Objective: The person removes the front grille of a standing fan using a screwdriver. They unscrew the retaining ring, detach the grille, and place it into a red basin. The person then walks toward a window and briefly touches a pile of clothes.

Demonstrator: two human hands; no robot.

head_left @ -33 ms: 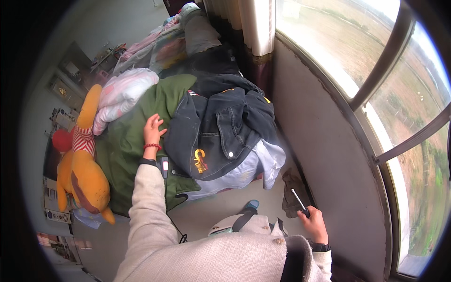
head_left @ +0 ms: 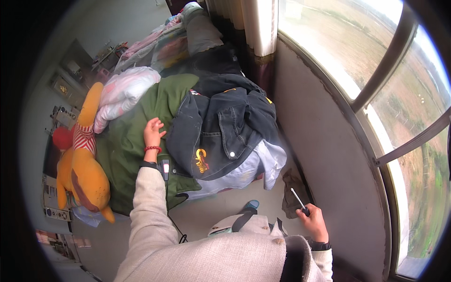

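Note:
My left hand [head_left: 153,132] is stretched out over a dark green jacket [head_left: 136,120] on the bed, its fingers loosely curled and apart with nothing in them. It wears a red beaded bracelet, and a small device with a cable hangs at its wrist. Just right of it lies a black denim jacket [head_left: 213,122] with yellow lettering and a light button. At lower right, my right hand [head_left: 315,224] is closed round the dark handle of a screwdriver [head_left: 296,197]. The bare metal shaft points up and to the left, above the floor.
An orange plush toy [head_left: 94,178] in a striped shirt lies on the bed's left side, beside a pink-white quilt [head_left: 124,94]. A pale sheet [head_left: 263,164] hangs off the near edge. A dark cloth [head_left: 292,188] lies near the wall under the window [head_left: 361,101].

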